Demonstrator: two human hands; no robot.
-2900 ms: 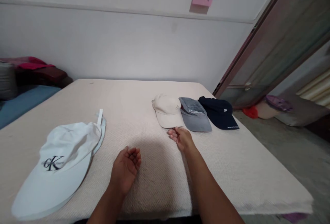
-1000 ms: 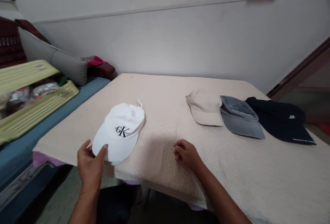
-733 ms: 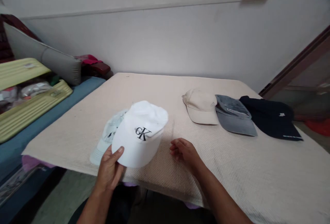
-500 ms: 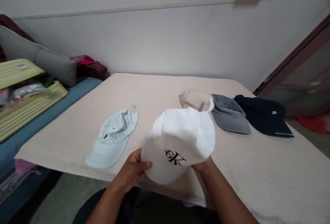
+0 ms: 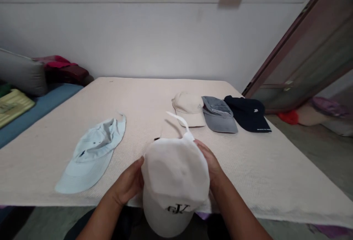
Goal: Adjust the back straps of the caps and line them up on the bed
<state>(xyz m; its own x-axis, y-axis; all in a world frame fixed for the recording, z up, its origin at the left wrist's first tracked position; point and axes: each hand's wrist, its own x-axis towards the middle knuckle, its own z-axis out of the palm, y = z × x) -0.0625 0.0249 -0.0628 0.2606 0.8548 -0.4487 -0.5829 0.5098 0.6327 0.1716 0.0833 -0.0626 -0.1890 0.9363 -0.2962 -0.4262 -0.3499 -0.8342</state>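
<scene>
White cap (image 5: 173, 175) sits in both hands at the near table edge, brim toward the person, strap sticking up behind. Left hand (image 5: 128, 184) curls round its left side, right hand (image 5: 211, 162) wraps the right side, fingers closed on the crown. Out on the table (image 5: 275, 173): a pale blue cap (image 5: 92, 153) to the left, then beige (image 5: 189, 109), grey (image 5: 219, 115) and navy (image 5: 246, 113) caps in a row.

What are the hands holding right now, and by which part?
Both hands hold the white cap by the sides of its crown: left hand on its left side, right hand on its right, brim toward the person.
</scene>
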